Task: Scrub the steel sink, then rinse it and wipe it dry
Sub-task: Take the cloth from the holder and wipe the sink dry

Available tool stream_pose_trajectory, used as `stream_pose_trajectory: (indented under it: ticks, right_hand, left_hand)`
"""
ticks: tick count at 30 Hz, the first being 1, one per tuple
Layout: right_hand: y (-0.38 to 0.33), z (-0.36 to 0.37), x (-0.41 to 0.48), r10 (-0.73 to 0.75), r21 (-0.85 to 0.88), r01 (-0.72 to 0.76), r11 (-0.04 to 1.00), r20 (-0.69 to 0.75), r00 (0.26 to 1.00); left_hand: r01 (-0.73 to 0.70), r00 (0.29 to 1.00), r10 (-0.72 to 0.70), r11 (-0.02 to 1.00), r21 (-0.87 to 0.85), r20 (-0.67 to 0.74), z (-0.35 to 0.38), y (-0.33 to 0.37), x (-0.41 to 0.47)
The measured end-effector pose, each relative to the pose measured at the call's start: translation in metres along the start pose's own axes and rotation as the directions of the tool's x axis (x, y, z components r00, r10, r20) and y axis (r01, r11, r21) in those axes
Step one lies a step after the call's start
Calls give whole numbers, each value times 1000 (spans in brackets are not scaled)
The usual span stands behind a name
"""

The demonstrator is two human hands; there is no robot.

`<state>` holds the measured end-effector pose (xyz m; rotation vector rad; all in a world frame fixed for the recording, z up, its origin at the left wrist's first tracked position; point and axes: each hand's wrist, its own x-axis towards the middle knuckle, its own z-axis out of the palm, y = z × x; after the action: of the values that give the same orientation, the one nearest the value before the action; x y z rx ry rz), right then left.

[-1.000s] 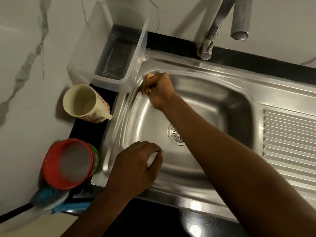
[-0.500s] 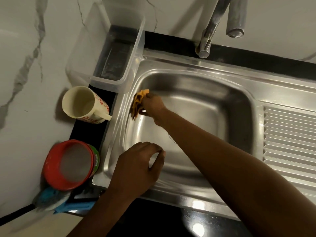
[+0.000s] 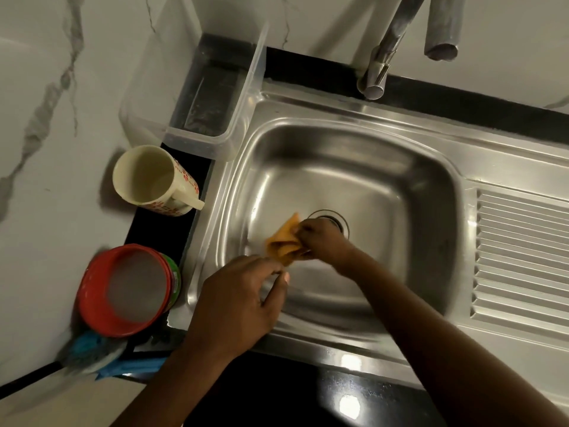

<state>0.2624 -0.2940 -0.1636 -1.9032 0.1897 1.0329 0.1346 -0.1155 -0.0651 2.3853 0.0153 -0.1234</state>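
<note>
Rectangular stainless-steel sink (image 3: 372, 167) set in black worktop (image 3: 277, 396); right hand (image 3: 326, 241) down on basin floor, fingers curled round crumpled orange cloth (image 3: 284, 241), just left of round drain (image 3: 334, 217); left hand (image 3: 243, 298) over front-left rim, fingers loosely bent, holding nothing; cream flowered mug (image 3: 154, 177) and red round tub (image 3: 129, 291) left of sink.
</note>
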Motion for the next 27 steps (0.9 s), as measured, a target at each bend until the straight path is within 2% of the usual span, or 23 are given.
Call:
stream_pose_trajectory:
  ticks: [1, 2, 3, 5, 7, 9, 11, 12, 14, 16, 19, 21, 24, 27]
  right_hand:
    - [7, -18, -1, -16, -150, -7, 989, -153, 988]
    - [14, -36, -2, -52, -290, -46, 956, -320, 946]
    - [19, -51, -5, -94, -348, -88, 933, -475, 875]
    - [29, -76, -8, -140, -350, -149, 925, -677, 723]
    - [40, -88, 0, -157, -356, -206, 912, -765, 624]
    - [52, -90, 18, -213, -445, -204, 872, -720, 660]
    - [64, -86, 44, -210, -494, -151, 856, -601, 771]
    - [67, -82, 55, -161, -500, -170, 849, -551, 819]
    - [68, -68, 74, -79, -511, -246, 824, -533, 842]
    - [61, -49, 88, -124, -556, -222, 801, -517, 847]
    - [36, -20, 106, -262, -660, -58, 749, -375, 889]
    - [20, -2, 114, -303, -706, 23, 708, -274, 913]
    - [7, 29, 115, -428, -758, 247, 604, -47, 902]
    - [14, 53, 105, -424, -725, 370, 581, 118, 898]
  left_hand:
    - [-6, 1000, 6, 1000, 1, -6, 0, -1, 0]
    - [-10, 1000, 10, 1000, -1, -7, 0, -2, 0]
    - [-11, 1000, 11, 1000, -9, -6, 0, -3, -1]
    - [-8, 1000, 8, 1000, -13, -7, 0, -4, -2]
    - [-4, 1000, 4, 1000, 0, -6, 0, -5, -2]
    - [-2, 1000, 3, 1000, 17, -4, -2, -7, -2]
    - [2, 1000, -2, 1000, 27, 0, -4, -10, -1]
    - [2, 1000, -2, 1000, 30, -1, -5, -11, -1]
    - [6, 1000, -5, 1000, 29, -8, -5, -12, -2]
    - [20, 1000, -20, 999, 26, -13, -5, -13, -3]
    - [16, 1000, -15, 1000, 24, -25, -3, -12, -4]
    - [10, 999, -10, 1000, 21, -32, -3, -11, -5]
    - [24, 999, -24, 1000, -1, -26, -1, -11, -5]
    - [22, 1000, -22, 1000, 8, -16, 4, -8, -3]
